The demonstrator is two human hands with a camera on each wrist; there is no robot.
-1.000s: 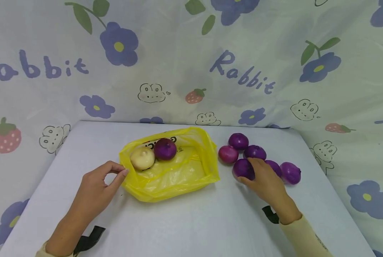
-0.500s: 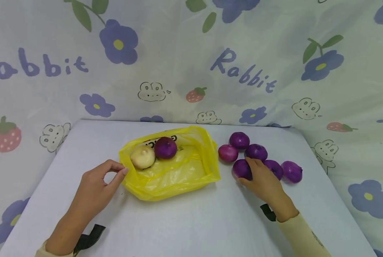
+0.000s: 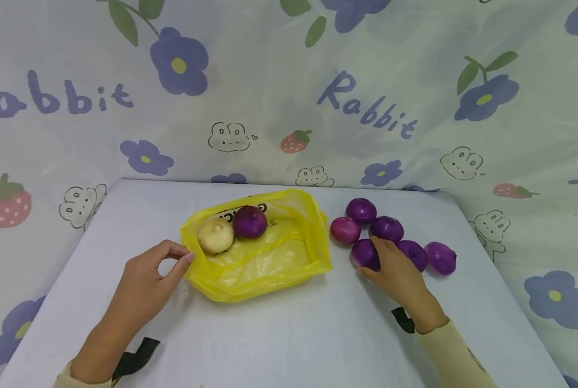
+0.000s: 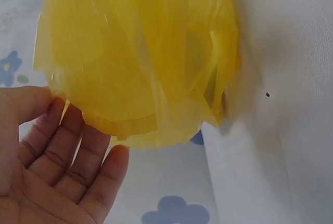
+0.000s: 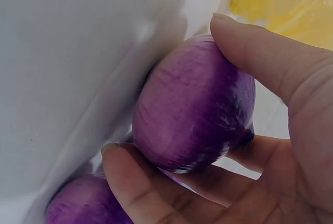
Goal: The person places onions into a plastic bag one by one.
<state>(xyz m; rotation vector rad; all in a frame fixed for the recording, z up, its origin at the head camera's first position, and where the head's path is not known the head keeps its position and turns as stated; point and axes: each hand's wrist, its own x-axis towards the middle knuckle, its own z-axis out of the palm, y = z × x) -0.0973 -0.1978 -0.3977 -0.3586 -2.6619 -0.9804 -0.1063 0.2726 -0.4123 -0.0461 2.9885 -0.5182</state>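
Observation:
My left hand [image 3: 148,283] pinches the left rim of a yellow plastic bag [image 3: 264,288] between thumb and fingertips. The bag lies with its mouth spread upward; a pale yellow onion [image 3: 215,236] and a purple onion [image 3: 249,222] sit inside at its left and back. At the right, my right hand [image 3: 399,275] grips another purple onion [image 3: 364,255]. In the right wrist view, the thumb lies on one side of this onion [image 5: 192,104] and the fingers curl round the other, close over the table.
Several more purple onions [image 3: 361,210] cluster behind and right of the right hand on the white table [image 3: 289,345]. Black straps [image 3: 136,358] show by both wrists. A patterned curtain [image 3: 269,81] hangs behind the table's back edge.
The head view has shifted slightly. Both hands keep nearly the same places, the left at the bag rim and the right on the purple onion.

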